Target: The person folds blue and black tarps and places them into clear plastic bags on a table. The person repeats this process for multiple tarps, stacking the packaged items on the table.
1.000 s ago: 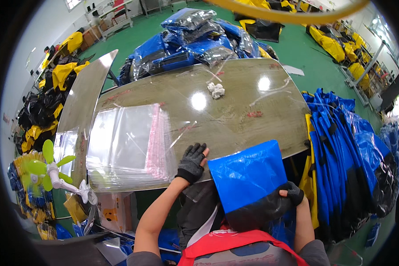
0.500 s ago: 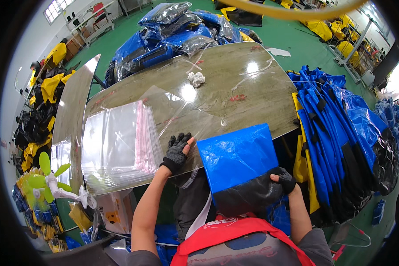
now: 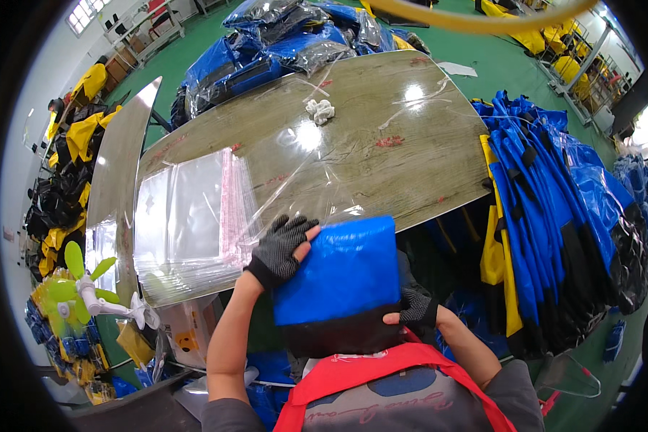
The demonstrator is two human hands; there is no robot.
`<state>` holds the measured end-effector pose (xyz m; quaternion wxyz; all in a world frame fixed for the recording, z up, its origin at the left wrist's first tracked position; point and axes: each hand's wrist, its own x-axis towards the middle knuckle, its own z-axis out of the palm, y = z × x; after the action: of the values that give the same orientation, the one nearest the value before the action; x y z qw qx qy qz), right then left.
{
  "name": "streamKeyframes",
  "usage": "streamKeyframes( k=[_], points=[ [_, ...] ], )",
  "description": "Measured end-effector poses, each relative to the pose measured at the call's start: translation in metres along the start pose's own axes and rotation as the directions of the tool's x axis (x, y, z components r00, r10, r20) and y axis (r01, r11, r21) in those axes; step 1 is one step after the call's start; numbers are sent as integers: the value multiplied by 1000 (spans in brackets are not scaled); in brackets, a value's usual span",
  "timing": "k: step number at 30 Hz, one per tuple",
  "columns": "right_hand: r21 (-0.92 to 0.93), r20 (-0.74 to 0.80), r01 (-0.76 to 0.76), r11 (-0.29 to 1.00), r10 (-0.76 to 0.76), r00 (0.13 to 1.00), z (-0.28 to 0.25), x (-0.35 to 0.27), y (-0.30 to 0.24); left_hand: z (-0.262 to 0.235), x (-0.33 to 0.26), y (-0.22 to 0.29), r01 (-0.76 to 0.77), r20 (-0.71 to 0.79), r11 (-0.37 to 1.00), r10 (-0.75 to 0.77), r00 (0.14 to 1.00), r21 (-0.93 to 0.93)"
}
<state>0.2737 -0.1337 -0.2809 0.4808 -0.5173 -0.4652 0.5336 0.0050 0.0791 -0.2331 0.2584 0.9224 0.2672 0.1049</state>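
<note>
A folded blue-and-black tarpaulin piece (image 3: 336, 277) is in front of me at the table's near edge, blue part away from me. My right hand (image 3: 416, 309), in a black fingerless glove, grips its lower right side, thumb on top. At its upper left corner is my gloved left hand (image 3: 281, 248), fingers bent over the near edge of a clear plastic bag (image 3: 327, 189) on the table; what lies under those fingers is partly hidden. Left of that hand rests a stack of clear plastic bags (image 3: 194, 209) with pinkish edge strips.
The wood-look table (image 3: 381, 165) carries a crumpled white wad (image 3: 320, 111). Blue bags in clear wrap (image 3: 266, 57) are heaped beyond it. Blue, black and yellow pieces (image 3: 547, 194) hang bunched at the right. A small green-bladed fan (image 3: 86, 288) stands at the left.
The blue-and-black tarpaulin piece has moved left, with my right hand gripping it, to meet my left hand. My left hand's fingers have gone from spread to bent.
</note>
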Motion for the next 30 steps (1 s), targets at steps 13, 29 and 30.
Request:
streamKeyframes(
  k=[13,29,30],
  points=[
    [-380,290,-226,897,348,892,-21,175,-27,3,-53,35,114,-135,972,-87,987,205],
    [-478,-286,-154,865,12,958,5,98,-15,34,-84,38,302,-428,950,-306,851,-79],
    [-491,-342,-29,870,-162,926,11,94,-4,40,-88,35,297,-490,921,-387,781,-254]
  ],
)
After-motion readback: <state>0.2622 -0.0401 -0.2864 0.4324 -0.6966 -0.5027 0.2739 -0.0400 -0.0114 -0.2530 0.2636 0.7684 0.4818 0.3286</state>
